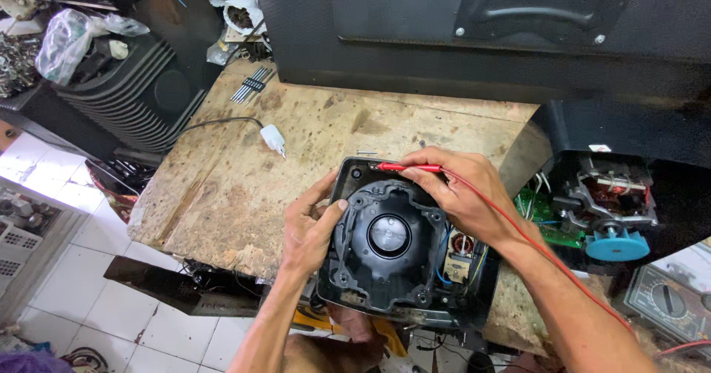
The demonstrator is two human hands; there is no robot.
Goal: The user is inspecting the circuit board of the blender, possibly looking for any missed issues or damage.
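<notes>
A black round-cornered appliance base lies bottom-up at the near edge of a worn wooden workbench, its inner wiring and a small motor coil showing on the right side. My left hand grips the base's left rim, thumb on the black inner housing. My right hand rests on the base's upper right and holds a red test probe, tip pointing left at the top edge. The probe's red lead trails along my right forearm.
A white plug on a black cord lies on the bench. A large black flat panel stands behind. Right: an opened appliance with motor, green circuit board and blue fan, and an analog multimeter. Clutter and a black speaker at left; white tiled floor below.
</notes>
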